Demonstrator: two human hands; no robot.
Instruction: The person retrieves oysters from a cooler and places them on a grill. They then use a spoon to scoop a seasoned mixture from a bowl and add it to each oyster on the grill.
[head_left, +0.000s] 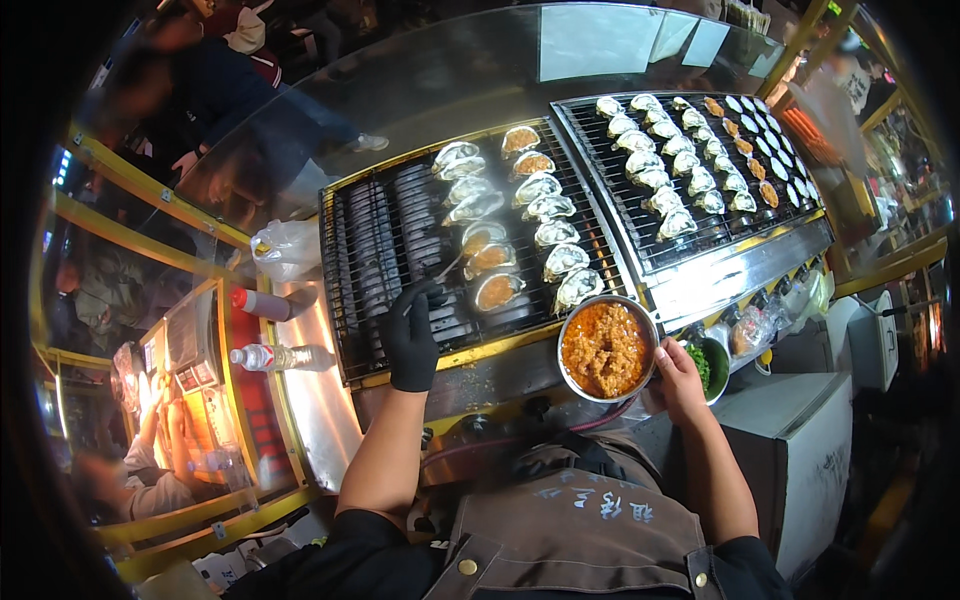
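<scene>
My left hand (414, 337), in a black glove, grips the handle of a small metal spoon (450, 268) over the left grill (360, 300). The spoon's end points toward oysters topped with orange-brown sauce (499, 291). My bare right hand (679, 375) holds the rim of a round metal bowl (606, 350) of chunky red-orange minced sauce at the grill's front edge. Plain oysters on the half shell (559, 232) stand in a column right of the sauced ones. More oysters (651, 176) lie in columns on the right grill (675, 255), some sauced.
A red-capped squeeze bottle (260, 304), a clear bottle (262, 357) and a plastic bag (286, 250) stand left of the grill. A bowl of chopped greens (709, 367) is beside my right hand. A glass screen (465, 56) rises behind; people stand beyond it.
</scene>
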